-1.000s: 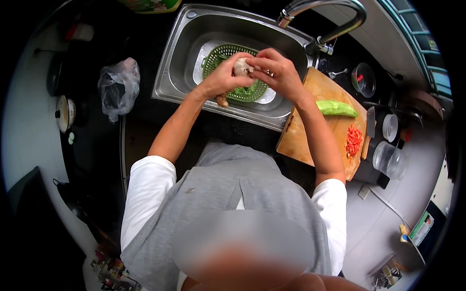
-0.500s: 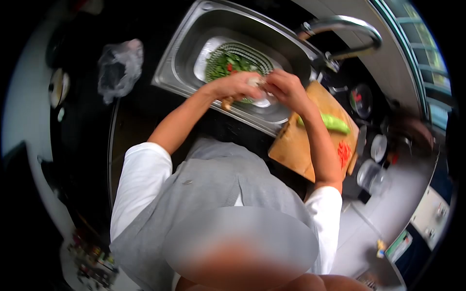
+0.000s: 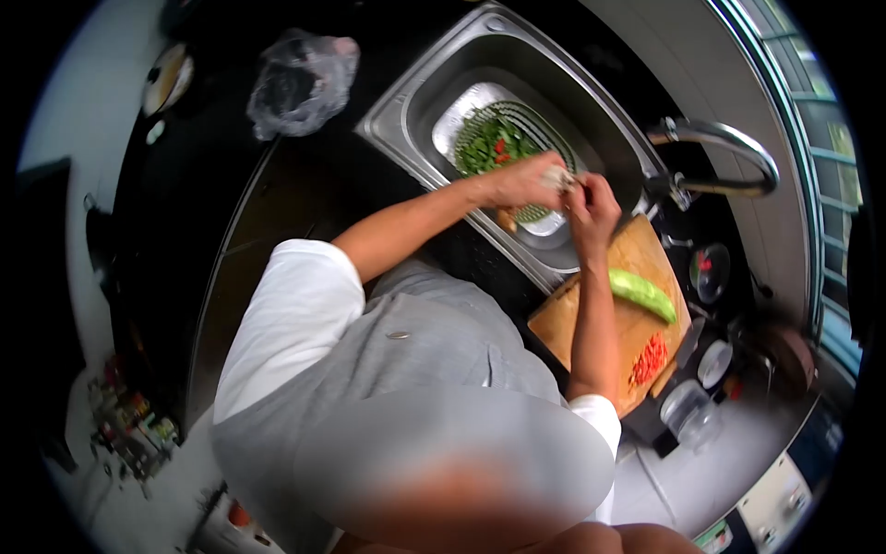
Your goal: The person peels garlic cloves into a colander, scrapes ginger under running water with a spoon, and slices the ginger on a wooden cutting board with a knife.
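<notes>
Over the sink (image 3: 392, 129), my left hand (image 3: 521, 182) is closed around a whitish bulb (image 3: 556, 178) that looks like garlic. The fingers of my right hand (image 3: 592, 210) are pinched together against the bulb's right side. Below the hands, a green plastic basket (image 3: 544, 138) in the sink holds green leaves (image 3: 494, 146) and some red pieces (image 3: 500, 148). A brown knobbly piece (image 3: 506, 220), perhaps ginger, sits at the near sink edge under my left wrist.
Right of the sink lies a wooden cutting board (image 3: 591, 314) with a pale green gourd (image 3: 643, 294) and chopped red pepper (image 3: 649, 358). A knife (image 3: 688, 342) rests at its edge. Beyond are a small bowl (image 3: 709, 272), a clear container (image 3: 690, 414) and the faucet (image 3: 738, 138). A plastic bag (image 3: 300, 83) lies left.
The view has shifted, so the sink and board appear farther right. Both hands stay together over the sink at the bulb, with the right fingers slightly repositioned.
</notes>
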Demonstrator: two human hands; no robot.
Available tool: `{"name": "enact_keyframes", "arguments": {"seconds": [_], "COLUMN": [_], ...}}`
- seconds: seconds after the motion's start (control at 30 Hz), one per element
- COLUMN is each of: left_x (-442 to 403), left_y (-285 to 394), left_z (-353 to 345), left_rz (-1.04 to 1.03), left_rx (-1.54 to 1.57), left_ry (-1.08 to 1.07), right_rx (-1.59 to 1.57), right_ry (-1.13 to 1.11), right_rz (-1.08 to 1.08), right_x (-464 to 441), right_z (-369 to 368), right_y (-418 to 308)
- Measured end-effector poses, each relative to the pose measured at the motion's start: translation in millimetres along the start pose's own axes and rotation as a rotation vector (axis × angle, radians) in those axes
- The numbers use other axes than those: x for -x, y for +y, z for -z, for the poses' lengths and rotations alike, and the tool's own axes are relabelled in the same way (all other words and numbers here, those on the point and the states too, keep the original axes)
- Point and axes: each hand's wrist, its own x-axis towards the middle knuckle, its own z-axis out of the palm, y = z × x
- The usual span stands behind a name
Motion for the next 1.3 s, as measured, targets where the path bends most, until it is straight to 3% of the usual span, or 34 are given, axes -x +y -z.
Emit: {"name": "enact_keyframes", "arguments": {"seconds": [0.07,0.1,0.13,0.2,0.23,0.27,0.43,0.47,0.53,0.57,0.6,0.67,0.7,0.73,0.8,0.83,0.9,1.0,1.07,1.13,1.17,1.27,1.3], "left_x": [6,4,2,6,14,23,18,20,20,20,21,24,22,19,18,20,19,17,16,10,11,16,14], "left_y": [14,-2,-17,-13,-5,18,-19,-18,-15,-20,-18,-15,-21,-29,-31,-22,-6,0,-10,-40,-38,-28,-34], "left_z": [3,7,9,4,1,-1,21,22,24,27,29,30,31,33,34,33,31,27,26,23,21,17,19], "left_rz": [0.091,-0.004,-0.102,-0.202,-0.104,0.022,0.060,0.063,0.137,0.135,0.135,0.179,0.183,0.093,0.007,0.048,0.124,0.129,0.132,-0.108,-0.096,-0.055,-0.146], "left_rx": [-0.161,-0.165,-0.169,-0.074,0.130,0.146,0.209,0.207,0.328,0.378,0.380,0.238,0.243,0.168,0.093,0.071,0.024,0.100,0.118,0.123,-0.001,-0.037,-0.090], "left_ry": [0.050,0.010,-0.029,-0.044,-0.022,0.006,0.058,0.059,0.119,0.103,0.102,0.133,0.132,0.146,0.158,0.118,0.031,0.060,0.086,0.131,0.159,0.150,0.164], "right_rx": [-0.042,-0.241,-0.192,-0.331,-0.373,-0.420,-0.352,-0.356,0.047,0.160,0.162,-0.112,-0.268,-0.267,-0.428,-0.429,-0.296,-0.382,-0.383,-0.284,-0.286,-0.390,-0.573], "right_ry": [0.040,0.074,0.201,0.259,0.252,0.238,0.107,0.108,0.018,-0.095,-0.095,-0.137,-0.169,-0.171,-0.345,-0.343,-0.556,-0.619,-0.504,-0.367,-0.368,-0.363,-0.391], "right_rz": [-0.142,-0.346,-0.268,-0.439,-0.488,-0.536,-0.602,-0.604,-0.380,-0.411,-0.413,-0.577,-0.549,-0.555,-0.333,-0.339,-0.049,-0.137,-0.196,-0.139,-0.143,-0.306,-0.460], "right_x": [0,-2,-4,-3,-1,-1,-3,0,5,-2,-4,-4,-4,-3,-12,-14,-17,-17,-13,-6,-4,3,2], "right_z": [-9,-14,-22,-24,-23,-22,-37,-40,-47,-34,-30,-23,-20,-15,-3,-2,0,-1,-2,-4,-6,-6,-1], "right_y": [0,5,34,58,70,76,74,81,104,81,76,68,61,53,7,-2,-12,-7,-6,0,-1,-3,-3]}}
